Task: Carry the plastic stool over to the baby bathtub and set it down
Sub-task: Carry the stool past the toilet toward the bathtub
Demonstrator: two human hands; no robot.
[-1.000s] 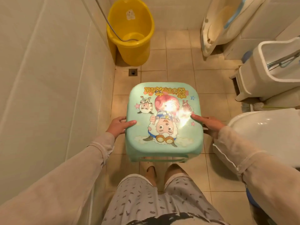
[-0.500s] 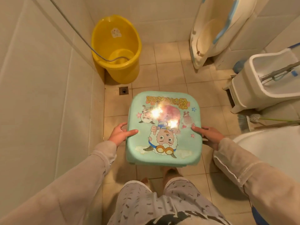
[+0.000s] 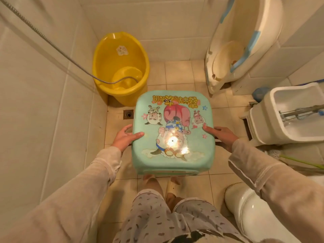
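I hold a mint-green plastic stool (image 3: 191, 153) with a cartoon print on its seat, level above the tiled floor. My left hand (image 3: 124, 137) grips its left edge with the thumb on top. My right hand (image 3: 223, 135) grips its right edge the same way. Just beyond the stool's far left corner stands a yellow tub (image 3: 112, 58) with a moulded seat inside. A cream baby bathtub (image 3: 228, 55) with blue trim leans upright against the far wall at the right. My slippered feet show under the stool's near edge.
A metal shower hose (image 3: 52, 44) runs from the left wall into the yellow tub. A floor drain (image 3: 128, 114) sits left of the stool. A white mop bucket (image 3: 263, 123) stands at the right and a white toilet (image 3: 254, 213) at the lower right. A tiled wall closes the left.
The stool and both hands have moved forward toward the back wall. The yellow tub and the leaning bathtub now appear nearer. The grip on the stool is unchanged.
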